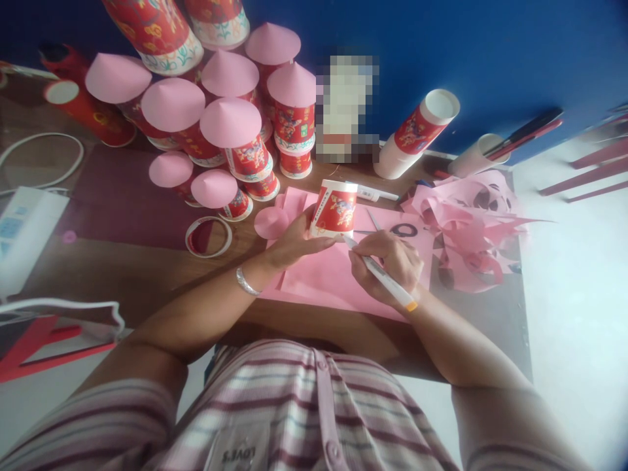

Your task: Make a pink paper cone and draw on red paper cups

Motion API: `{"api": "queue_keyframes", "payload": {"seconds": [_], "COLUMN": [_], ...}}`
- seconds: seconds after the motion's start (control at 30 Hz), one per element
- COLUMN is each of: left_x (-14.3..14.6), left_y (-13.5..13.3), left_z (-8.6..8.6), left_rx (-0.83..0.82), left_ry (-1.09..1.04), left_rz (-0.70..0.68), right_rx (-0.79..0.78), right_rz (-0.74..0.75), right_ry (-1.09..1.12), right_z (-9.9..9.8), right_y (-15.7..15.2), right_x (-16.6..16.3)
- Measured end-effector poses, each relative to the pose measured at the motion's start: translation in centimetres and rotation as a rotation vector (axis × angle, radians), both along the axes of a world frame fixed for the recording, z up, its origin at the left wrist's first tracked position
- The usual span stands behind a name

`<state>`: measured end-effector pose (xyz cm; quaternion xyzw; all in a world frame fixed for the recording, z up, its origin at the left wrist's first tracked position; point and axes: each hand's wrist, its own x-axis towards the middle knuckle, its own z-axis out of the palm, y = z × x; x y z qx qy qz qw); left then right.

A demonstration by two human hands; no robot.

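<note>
My left hand (299, 239) is closed around a red and white paper cup (338, 209) with a printed picture. The cup is held above pink paper sheets (318, 281). In my right hand (390, 258) is a white marker pen (392, 284) with a yellow-orange end. Its tip is at the cup's lower white rim, where a small yellow drawn line shows. Behind the cup lie another white marker (377, 193) and scissors with dark handles (405, 230). A small pink paper cone (271, 223) is beside my left hand.
Several red cups with pink cone tops (230, 124) stand at the back left. Stacked cups (417, 134) and a pen holder (473, 154) are at the back right, near pink paper scraps (471, 229). A paper ring (209, 237) lies left of my hand.
</note>
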<state>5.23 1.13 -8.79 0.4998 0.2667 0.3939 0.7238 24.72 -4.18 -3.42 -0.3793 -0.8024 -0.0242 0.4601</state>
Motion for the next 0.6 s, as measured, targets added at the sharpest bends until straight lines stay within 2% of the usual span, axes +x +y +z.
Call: {"api": "queue_keyframes", "payload": {"seconds": [0.6], "left_x": [-0.02], "left_y": [-0.18], "left_z": [0.36], "left_rx": [-0.055], "left_ry": [0.016], "left_rz": [-0.009], "right_rx": [-0.014], "right_rz": [0.022], "right_ry": [-0.006], "right_z": [0.25], "right_y": [0.17], "right_x": [-0.12]}}
